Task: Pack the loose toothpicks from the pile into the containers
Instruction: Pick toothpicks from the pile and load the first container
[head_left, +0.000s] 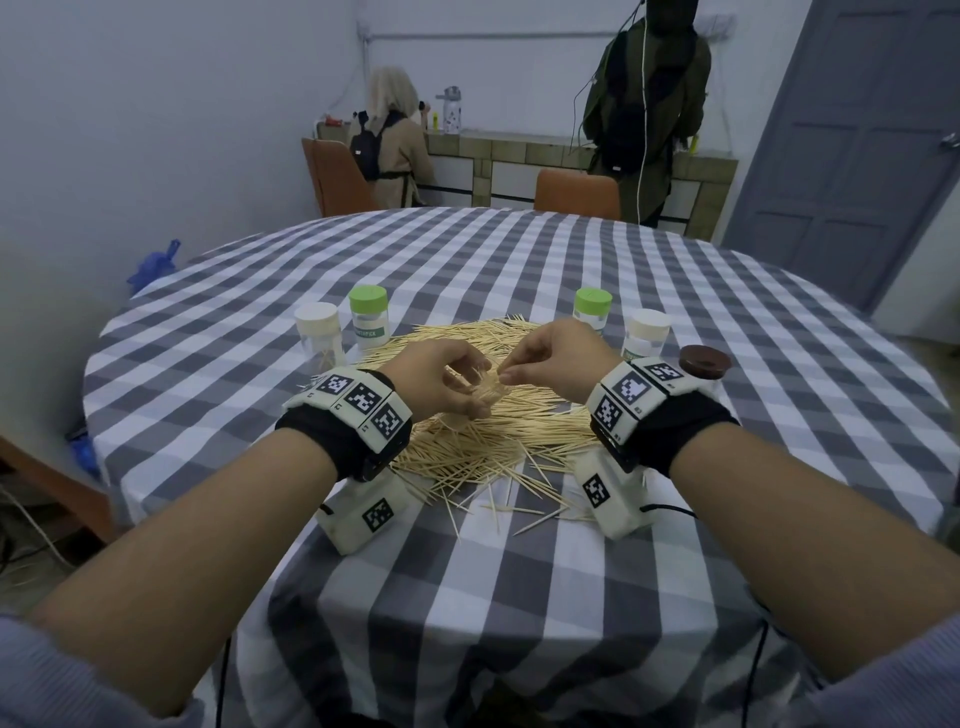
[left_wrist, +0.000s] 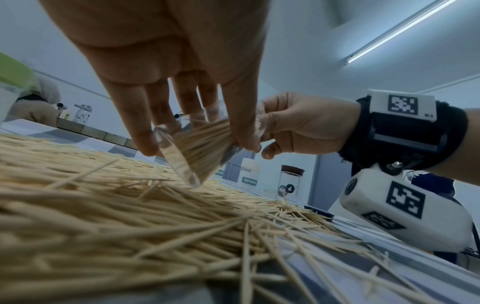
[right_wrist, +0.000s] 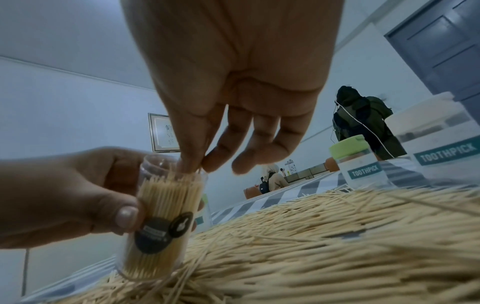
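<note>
toothpicks (right_wrist: 166, 191) fill a clear jar (right_wrist: 155, 205) gripped by left hand (head_left: 441, 384); right hand (head_left: 556, 358) pinches them.

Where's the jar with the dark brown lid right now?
In the head view, the brown-lidded jar stands at the table's right side, behind the right hand's wristband, beside the white-lidded toothpick container.

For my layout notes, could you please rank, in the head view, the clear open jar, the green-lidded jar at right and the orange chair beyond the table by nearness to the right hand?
1. Clear open jar: beside the right hand, gripped by the left hand.
2. Green-lidded jar at right: just behind the hand.
3. Orange chair: beyond the far table edge.
</note>
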